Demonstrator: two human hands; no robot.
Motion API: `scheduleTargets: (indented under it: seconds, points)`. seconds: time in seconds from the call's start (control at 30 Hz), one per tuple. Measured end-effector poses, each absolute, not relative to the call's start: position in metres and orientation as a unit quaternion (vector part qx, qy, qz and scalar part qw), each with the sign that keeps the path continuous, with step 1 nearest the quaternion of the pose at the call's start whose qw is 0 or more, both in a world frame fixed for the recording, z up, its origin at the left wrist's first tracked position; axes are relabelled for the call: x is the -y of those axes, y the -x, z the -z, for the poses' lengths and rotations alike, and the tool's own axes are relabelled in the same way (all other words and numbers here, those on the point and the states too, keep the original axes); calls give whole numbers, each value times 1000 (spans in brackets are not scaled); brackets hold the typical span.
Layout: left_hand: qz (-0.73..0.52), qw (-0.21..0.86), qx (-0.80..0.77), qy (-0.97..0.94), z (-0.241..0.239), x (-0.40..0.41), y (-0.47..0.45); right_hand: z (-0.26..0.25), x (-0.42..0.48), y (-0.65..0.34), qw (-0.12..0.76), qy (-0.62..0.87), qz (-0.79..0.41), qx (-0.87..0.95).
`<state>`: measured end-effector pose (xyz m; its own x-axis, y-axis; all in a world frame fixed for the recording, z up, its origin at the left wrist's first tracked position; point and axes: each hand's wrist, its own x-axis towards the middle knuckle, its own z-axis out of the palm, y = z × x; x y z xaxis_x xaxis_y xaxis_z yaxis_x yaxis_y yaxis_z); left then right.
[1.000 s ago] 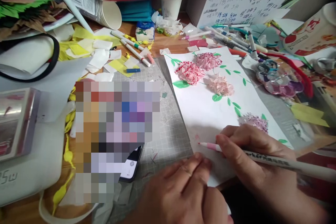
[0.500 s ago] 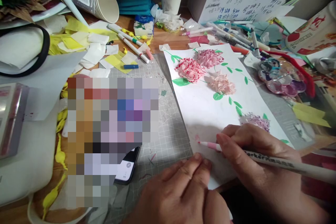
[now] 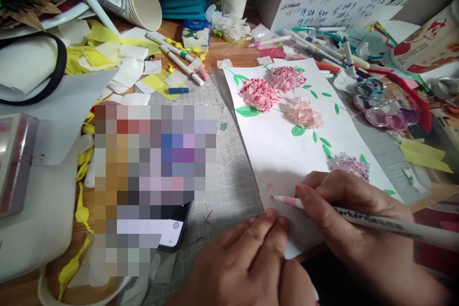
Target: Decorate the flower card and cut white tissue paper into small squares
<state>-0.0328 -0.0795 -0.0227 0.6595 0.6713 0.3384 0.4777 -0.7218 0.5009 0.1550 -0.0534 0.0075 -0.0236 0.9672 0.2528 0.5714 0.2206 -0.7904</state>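
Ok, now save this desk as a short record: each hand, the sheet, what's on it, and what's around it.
Left hand: rests on the sheet's lower left edge
Right hand: grips a marker
Marker tip: pink; at the sheet, contact unclear
Sheet: white, slanted, partly under both hands
Flowers: four raised; one partly behind the right hand
Leaves: green
Pink mark: faint, near the marker tip
Left of sheet: grid mat; phone, partly hidden by pixelation
Right of sheet: palette
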Motion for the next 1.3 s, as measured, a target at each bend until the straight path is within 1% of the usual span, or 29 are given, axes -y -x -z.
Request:
scheduleTargets:
  seconds: [0.23,0.4,0.77,0.9,1.0,1.2,1.3]
  points:
    - [-267,132,-310,-903,20,78,29,-8,54,-157,396,558,-257,682]
    - [-254,166,-326,-895,24,79,32,-8,54,-155,399,566,-236,682]
    - [-287,136,-310,-896,20,77,29,-6,54,-154,424,611,-224,630]
    - [-273,152,-327,-892,20,76,31,-5,53,-153,419,602,-229,640]
    - [-266,163,-311,-898,18,74,31,-4,53,-153,416,602,-223,644]
    - [-279,145,-298,-901,19,74,30,-4,54,-152,430,612,-228,623]
    - [-269,168,-318,-893,22,78,31,-4,54,-152,428,604,-231,632]
